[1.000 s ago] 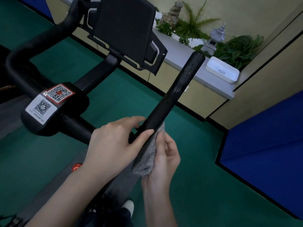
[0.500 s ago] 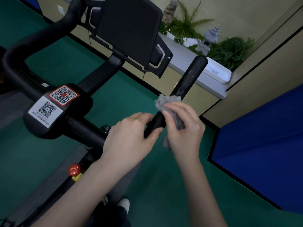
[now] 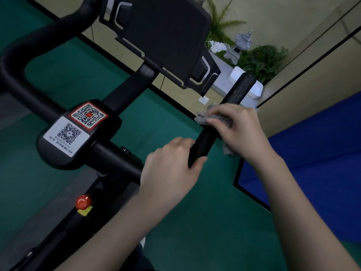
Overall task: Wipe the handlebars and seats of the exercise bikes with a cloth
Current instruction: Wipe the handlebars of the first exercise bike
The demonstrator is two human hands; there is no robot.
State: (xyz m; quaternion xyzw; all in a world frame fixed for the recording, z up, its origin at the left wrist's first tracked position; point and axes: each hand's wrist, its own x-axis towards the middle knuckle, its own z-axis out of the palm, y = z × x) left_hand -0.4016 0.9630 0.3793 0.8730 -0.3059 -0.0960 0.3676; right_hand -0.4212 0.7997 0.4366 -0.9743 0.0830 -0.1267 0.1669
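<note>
Wrap the grey cloth (image 3: 203, 118) fully round the right handlebar horn (image 3: 239, 90) at mid-length, clenched there in the right grip (image 3: 240, 132). Brace the horn's base with the left grip (image 3: 172, 163), curled round it. Stroke along the long axis, from lower left up to the free end pointing toward the counter (image 3: 224, 64).

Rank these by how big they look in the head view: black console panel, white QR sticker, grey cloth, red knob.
1. black console panel
2. white QR sticker
3. grey cloth, though the right hand hides most of it, so unsure against the sticker
4. red knob
</note>
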